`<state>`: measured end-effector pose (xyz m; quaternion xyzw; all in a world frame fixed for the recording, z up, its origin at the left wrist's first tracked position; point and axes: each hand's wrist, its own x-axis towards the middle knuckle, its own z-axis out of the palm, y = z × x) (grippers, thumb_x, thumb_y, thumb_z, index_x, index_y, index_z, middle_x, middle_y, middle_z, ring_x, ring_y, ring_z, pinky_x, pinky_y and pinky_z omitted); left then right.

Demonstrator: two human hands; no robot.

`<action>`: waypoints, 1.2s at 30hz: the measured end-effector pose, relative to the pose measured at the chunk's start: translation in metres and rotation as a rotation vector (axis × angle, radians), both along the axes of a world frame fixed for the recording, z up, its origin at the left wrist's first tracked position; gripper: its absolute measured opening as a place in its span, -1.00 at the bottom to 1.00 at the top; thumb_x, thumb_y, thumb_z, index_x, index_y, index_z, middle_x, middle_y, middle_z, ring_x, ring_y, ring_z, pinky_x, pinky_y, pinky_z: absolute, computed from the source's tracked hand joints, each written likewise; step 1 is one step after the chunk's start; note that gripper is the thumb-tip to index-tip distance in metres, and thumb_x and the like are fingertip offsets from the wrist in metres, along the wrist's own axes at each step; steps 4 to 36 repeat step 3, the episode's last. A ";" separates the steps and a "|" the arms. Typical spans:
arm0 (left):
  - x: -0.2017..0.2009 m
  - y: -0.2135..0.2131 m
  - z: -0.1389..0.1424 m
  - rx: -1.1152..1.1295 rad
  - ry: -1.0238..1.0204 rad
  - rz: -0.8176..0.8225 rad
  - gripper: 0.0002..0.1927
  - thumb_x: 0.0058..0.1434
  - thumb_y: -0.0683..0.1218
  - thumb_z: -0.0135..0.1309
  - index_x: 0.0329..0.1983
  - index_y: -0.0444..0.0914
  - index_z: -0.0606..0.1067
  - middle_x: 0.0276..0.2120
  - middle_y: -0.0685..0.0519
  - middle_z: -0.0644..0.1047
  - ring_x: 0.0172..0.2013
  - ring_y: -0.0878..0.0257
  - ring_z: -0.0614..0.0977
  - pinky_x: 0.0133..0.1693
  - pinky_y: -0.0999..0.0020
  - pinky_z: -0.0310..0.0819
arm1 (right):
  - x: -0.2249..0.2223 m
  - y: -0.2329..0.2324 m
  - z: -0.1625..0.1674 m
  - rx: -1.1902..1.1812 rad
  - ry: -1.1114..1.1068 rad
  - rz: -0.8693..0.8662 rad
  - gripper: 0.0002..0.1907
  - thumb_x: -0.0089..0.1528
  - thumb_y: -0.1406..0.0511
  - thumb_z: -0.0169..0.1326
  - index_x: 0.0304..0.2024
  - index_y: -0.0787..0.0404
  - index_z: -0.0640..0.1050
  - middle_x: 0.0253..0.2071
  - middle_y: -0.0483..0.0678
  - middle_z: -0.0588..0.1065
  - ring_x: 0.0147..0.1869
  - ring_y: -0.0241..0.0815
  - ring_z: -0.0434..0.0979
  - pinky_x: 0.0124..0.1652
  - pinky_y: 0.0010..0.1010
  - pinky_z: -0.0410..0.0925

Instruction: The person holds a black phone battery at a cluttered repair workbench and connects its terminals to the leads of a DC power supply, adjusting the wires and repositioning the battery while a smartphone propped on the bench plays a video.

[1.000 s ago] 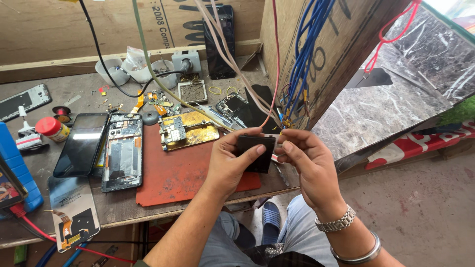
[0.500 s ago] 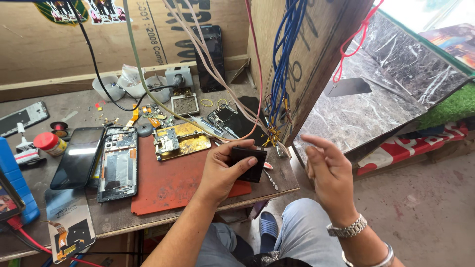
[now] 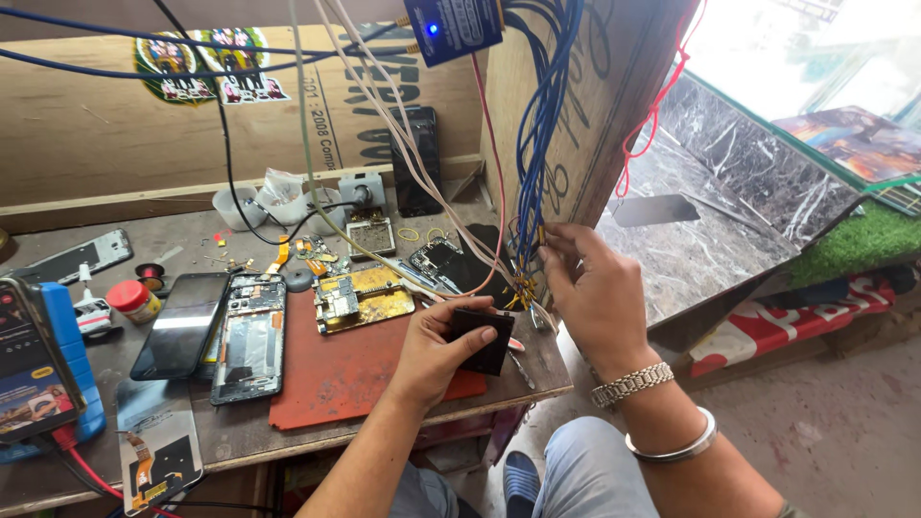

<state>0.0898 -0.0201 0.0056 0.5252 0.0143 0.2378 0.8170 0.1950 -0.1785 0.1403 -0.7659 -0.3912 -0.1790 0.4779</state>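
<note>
A person sits at a cluttered wooden workbench [image 3: 240, 436], seen from above. The left hand [image 3: 436, 350] is closed around a small flat black battery-like block [image 3: 483, 338], with the thumb lying across its top face and the fingers curled under it. The block is held just above the near right corner of an orange work mat [image 3: 355, 379].

The right hand [image 3: 595, 302] is raised, up and to the right of the left hand. Its fingers are partly spread, and the fingertips [image 3: 549, 251] pinch or touch the lower ends of a hanging bundle of blue wires [image 3: 542, 125]; whether they actually grip a wire cannot be told. The wrist wears a metal watch band [image 3: 631, 383] and a plain silver bangle [image 3: 672, 448].

Between the two hands, the yellow-tipped wire ends [image 3: 523, 288] dangle just above the black block. White and red cables [image 3: 413, 153] run down from above to the same spot.

To the left of the left hand, on the mat, lies a gold-coloured circuit board [image 3: 365, 299]. Farther left are an opened phone frame [image 3: 249, 336] and a dark phone screen [image 3: 180, 324] side by side. Beyond them stand a small red-capped jar [image 3: 132, 299] and a blue device [image 3: 48, 369] at the bench's far left edge.
</note>
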 end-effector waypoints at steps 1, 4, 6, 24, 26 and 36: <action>0.000 0.000 0.000 0.008 -0.004 0.005 -0.59 0.13 -0.29 0.30 0.08 -0.36 0.58 -0.11 -0.02 0.65 -0.13 0.28 0.67 -0.04 0.36 0.62 | -0.001 0.001 0.000 0.020 0.012 0.010 -0.71 0.23 0.38 0.22 0.01 0.27 0.59 -0.23 0.05 0.67 -0.34 -0.25 0.68 -0.32 -0.41 0.46; -0.002 0.001 0.000 0.013 0.007 -0.006 -0.58 0.13 -0.28 0.30 0.10 -0.34 0.58 -0.11 -0.03 0.66 -0.12 0.29 0.67 -0.04 0.36 0.60 | -0.002 0.002 -0.001 0.042 0.113 0.024 -0.65 0.20 0.38 0.25 0.05 0.25 0.58 -0.23 0.05 0.68 -0.34 -0.22 0.63 -0.33 -0.42 0.45; -0.002 0.001 0.000 0.013 0.007 -0.006 -0.58 0.13 -0.28 0.30 0.10 -0.34 0.58 -0.11 -0.03 0.66 -0.12 0.29 0.67 -0.04 0.36 0.60 | -0.002 0.002 -0.001 0.042 0.113 0.024 -0.65 0.20 0.38 0.25 0.05 0.25 0.58 -0.23 0.05 0.68 -0.34 -0.22 0.63 -0.33 -0.42 0.45; -0.002 0.001 0.000 0.013 0.007 -0.006 -0.58 0.13 -0.28 0.30 0.10 -0.34 0.58 -0.11 -0.03 0.66 -0.12 0.29 0.67 -0.04 0.36 0.60 | -0.002 0.002 -0.001 0.042 0.113 0.024 -0.65 0.20 0.38 0.25 0.05 0.25 0.58 -0.23 0.05 0.68 -0.34 -0.22 0.63 -0.33 -0.42 0.45; -0.002 0.001 0.000 0.013 0.007 -0.006 -0.58 0.13 -0.28 0.30 0.10 -0.34 0.58 -0.11 -0.03 0.66 -0.12 0.29 0.67 -0.04 0.36 0.60 | -0.002 0.002 -0.001 0.042 0.113 0.024 -0.65 0.20 0.38 0.25 0.05 0.25 0.58 -0.23 0.05 0.68 -0.34 -0.22 0.63 -0.33 -0.42 0.45; -0.002 0.001 0.000 0.013 0.007 -0.006 -0.58 0.13 -0.28 0.30 0.10 -0.34 0.58 -0.11 -0.03 0.66 -0.12 0.29 0.67 -0.04 0.36 0.60 | -0.002 0.002 -0.001 0.042 0.113 0.024 -0.65 0.20 0.38 0.25 0.05 0.25 0.58 -0.23 0.05 0.68 -0.34 -0.22 0.63 -0.33 -0.42 0.45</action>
